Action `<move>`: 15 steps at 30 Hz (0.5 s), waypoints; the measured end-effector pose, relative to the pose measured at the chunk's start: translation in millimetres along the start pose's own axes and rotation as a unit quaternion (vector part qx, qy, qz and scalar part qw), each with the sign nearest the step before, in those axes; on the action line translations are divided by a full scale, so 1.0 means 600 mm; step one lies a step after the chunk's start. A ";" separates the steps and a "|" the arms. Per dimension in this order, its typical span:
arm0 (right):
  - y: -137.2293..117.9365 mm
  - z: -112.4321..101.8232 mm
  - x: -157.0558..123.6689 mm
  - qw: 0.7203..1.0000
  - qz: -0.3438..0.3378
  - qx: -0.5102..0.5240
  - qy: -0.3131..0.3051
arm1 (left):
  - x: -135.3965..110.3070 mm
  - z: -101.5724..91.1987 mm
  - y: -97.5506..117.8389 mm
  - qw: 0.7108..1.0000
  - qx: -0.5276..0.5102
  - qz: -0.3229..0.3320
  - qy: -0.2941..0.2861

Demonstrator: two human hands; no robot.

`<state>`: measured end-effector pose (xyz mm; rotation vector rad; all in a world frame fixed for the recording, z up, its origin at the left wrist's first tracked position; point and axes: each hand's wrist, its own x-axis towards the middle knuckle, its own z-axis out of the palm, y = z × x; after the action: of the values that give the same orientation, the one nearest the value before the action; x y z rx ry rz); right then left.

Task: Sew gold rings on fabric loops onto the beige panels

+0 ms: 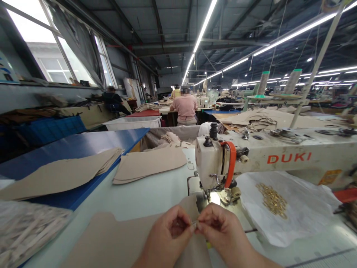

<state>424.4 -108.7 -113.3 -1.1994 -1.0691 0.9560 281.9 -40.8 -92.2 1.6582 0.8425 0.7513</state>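
My 2 hands are bare: no gloves, rings or watch on my left hand (pixel 167 236) or my right hand (pixel 223 232). No sleeve shows on either forearm at the bottom edge. My nails look short and unpainted.

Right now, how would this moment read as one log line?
left hand and right hand: pinching a small metal piece | beige fabric piece beneath | sewing machine behind | gold rings on white sheet
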 end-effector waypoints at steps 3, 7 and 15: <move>-0.004 -0.004 0.001 1.000 0.002 -0.001 -0.020 | -0.004 -0.001 -0.002 0.998 0.046 0.033 0.003; -0.013 -0.010 -0.002 0.995 -0.007 -0.099 -0.022 | -0.008 -0.004 0.003 0.993 0.095 0.064 -0.010; -0.006 -0.021 -0.001 0.997 0.033 -0.066 -0.013 | 0.016 -0.028 -0.011 0.943 0.291 0.162 0.020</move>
<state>436.7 -112.8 -110.6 -1.3411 -1.1332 0.9665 272.5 -22.7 -94.0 2.3593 0.8832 0.8068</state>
